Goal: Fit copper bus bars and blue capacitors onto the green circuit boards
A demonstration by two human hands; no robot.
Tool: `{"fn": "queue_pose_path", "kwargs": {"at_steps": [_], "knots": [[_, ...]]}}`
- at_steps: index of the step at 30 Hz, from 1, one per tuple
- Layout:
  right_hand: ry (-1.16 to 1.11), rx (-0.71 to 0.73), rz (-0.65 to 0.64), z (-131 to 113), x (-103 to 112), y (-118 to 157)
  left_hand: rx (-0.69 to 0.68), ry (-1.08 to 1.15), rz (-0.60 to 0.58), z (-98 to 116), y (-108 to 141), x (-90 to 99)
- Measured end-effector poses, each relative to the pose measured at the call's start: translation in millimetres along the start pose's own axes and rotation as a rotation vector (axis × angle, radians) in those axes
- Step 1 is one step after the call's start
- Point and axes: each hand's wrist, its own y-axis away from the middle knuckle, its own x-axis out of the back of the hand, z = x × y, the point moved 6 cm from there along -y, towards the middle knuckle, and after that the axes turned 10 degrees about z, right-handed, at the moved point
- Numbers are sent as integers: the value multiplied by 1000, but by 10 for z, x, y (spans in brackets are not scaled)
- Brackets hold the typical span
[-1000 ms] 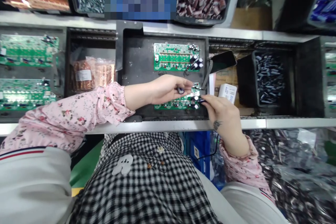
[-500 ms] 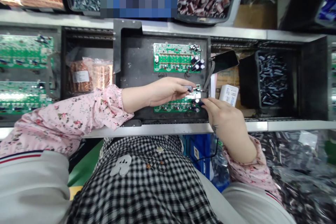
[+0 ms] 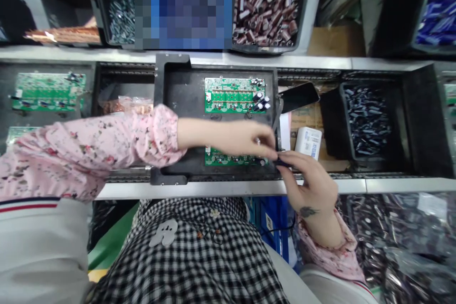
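Head view: your right hand [image 3: 311, 185] pinches a small dark capacitor [image 3: 284, 163] at the near right corner of the near circuit board [image 3: 228, 157], which lies in the black tray [image 3: 181, 104]. It should be light, stiff and smooth; grip the body, since its thin leads likely bend easily. Your left hand [image 3: 242, 137] covers most of that board, fingers curled, their grip unclear.

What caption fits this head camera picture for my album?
Left hand and right hand meet over a green circuit board in a black tray.
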Motion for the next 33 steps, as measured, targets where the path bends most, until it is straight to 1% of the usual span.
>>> {"fn": "queue_pose_path", "kwargs": {"at_steps": [1,2,3,4,5,6,7,8,11,14,20,23,26,28,30,32,33], "knots": [[7,-41,22,61,35,27,-106,-247,116,77,-151,265],[18,-76,29,119,58,65,-194,-478,299,160,-302,581],[27,-102,22,168,67,109,-235,-653,428,214,-449,867],[32,-120,2,208,62,158,-215,-775,497,218,-601,1117],[32,-131,-23,237,46,207,-168,-865,532,196,-746,1328],[30,-138,-47,258,23,255,-115,-927,536,158,-878,1488],[28,-146,-67,276,-4,298,-62,-958,521,113,-991,1598],[31,-163,-82,294,-31,334,-20,-971,500,75,-1080,1662],[64,-217,-80,339,-96,385,54,-952,468,26,-1218,1699],[103,-209,-78,334,-147,368,97,-929,493,26,-1245,1692],[151,-176,-66,298,-158,327,39,-881,490,13,-1351,1656],[151,-181,-100,303,-162,335,-10,-823,548,47,-1377,1697],[146,-184,-106,304,-155,327,-77,-728,669,126,-1325,1809],[148,-164,-100,283,-151,310,-113,-608,754,170,-1239,1870],[144,-114,-101,234,-159,293,-108,-458,799,181,-1104,1857],[152,-43,-93,162,-173,286,-23,-182,763,126,-914,1734],[166,-10,-84,125,-182,288,34,-18,710,86,-797,1623]]}}
